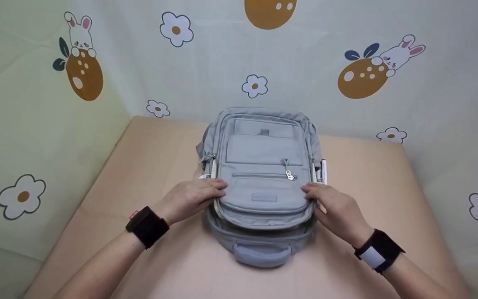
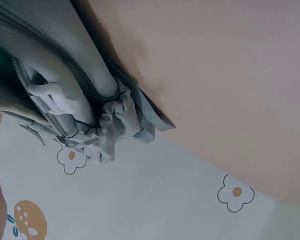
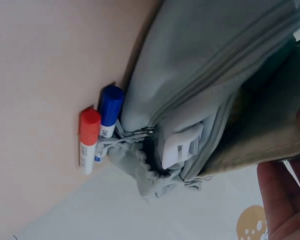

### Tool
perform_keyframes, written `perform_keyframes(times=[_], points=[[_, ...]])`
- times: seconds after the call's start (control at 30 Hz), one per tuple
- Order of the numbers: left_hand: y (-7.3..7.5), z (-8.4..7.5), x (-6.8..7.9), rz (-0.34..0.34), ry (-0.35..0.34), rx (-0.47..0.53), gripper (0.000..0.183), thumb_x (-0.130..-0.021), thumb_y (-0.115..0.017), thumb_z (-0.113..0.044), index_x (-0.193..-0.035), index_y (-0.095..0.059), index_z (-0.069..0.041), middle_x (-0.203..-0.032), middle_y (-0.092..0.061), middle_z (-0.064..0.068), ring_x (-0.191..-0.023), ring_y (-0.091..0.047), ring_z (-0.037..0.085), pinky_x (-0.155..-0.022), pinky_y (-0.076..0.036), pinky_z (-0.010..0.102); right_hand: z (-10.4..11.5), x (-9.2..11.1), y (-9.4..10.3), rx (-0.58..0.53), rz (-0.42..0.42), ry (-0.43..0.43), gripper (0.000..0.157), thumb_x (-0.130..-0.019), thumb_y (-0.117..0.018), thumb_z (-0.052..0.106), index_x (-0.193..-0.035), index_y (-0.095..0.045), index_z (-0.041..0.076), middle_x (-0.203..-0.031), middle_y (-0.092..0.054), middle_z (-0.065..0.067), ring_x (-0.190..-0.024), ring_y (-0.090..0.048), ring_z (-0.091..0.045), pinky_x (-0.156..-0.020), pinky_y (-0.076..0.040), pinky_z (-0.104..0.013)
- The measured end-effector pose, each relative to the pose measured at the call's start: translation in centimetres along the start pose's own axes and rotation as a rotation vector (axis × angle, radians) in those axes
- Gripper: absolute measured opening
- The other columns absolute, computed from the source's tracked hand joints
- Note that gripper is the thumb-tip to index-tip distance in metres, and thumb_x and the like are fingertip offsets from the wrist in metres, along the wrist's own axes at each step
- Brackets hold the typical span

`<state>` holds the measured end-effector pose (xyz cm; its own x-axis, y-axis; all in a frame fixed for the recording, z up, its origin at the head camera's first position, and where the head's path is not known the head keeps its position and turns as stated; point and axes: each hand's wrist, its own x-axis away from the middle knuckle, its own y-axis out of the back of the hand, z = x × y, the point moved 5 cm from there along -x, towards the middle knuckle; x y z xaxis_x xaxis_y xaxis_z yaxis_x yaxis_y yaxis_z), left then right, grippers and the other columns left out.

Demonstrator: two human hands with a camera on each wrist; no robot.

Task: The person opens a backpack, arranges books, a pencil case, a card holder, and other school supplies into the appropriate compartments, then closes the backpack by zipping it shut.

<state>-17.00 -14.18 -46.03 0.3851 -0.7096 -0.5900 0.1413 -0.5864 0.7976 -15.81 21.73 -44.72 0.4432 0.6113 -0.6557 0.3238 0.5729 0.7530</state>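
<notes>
The gray bag (image 1: pixel 259 187) is lying on the counter (image 1: pixel 139 174). The left hand (image 1: pixel 191 199) and the right hand (image 1: pixel 340 209) are pinching its loose front flap (image 1: pixel 264 168) — one at each side edge. The cloth is looking soft and bendy, not slippery; for lifting, the thick handle (image 1: pixel 262 254) is looking like the best hold.

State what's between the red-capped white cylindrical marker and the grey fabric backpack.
A blue-capped white cylindrical marker, seen in the right wrist view.
</notes>
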Motion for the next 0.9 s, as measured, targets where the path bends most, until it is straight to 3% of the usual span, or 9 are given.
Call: perform_keyframes(times=[0.3, 0.7, 0.9], points=[[-1.2, 0.1, 0.3, 0.095, 0.014, -0.023, 0.022, -0.087, -0.078, -0.001, -0.104, -0.070, -0.011, -0.127, -0.068, 0.007, -0.119, -0.063, 0.020, -0.097, -0.052, 0.033, 0.0, 1.1, -1.5, 0.013, 0.056, 0.014, 0.032, -0.074, -0.069, -0.009, -0.102, -0.067, 0.007, -0.122, -0.071, -0.008, -0.113, -0.068, -0.027, -0.090, -0.056, -0.040], [-2.3, 0.2, 0.9, 0.103, 0.079, -0.025, 0.022, -0.087, -0.069, 0.004, -0.104, -0.066, -0.010, -0.131, -0.062, 0.009, -0.121, -0.061, 0.023, -0.095, -0.054, 0.035, -0.1, 1.7, -2.9, -0.039, 0.155, -0.030, 0.029, -0.077, -0.065, -0.005, -0.103, -0.066, 0.008, -0.127, -0.066, -0.010, -0.120, -0.063, -0.027, -0.098, -0.052, -0.040], [-2.7, 0.3, 1.3, 0.146, 0.147, 0.017, 0.024, -0.085, -0.068, -0.008, -0.109, -0.065, -0.012, -0.138, -0.057, 0.007, -0.127, -0.056, 0.021, -0.099, -0.051, 0.035, -0.2, 1.8, -3.1, -0.081, 0.199, -0.087, 0.027, -0.079, -0.063, 0.002, -0.104, -0.066, 0.010, -0.129, -0.064, -0.010, -0.120, -0.061, -0.027, -0.094, -0.054, -0.044]])
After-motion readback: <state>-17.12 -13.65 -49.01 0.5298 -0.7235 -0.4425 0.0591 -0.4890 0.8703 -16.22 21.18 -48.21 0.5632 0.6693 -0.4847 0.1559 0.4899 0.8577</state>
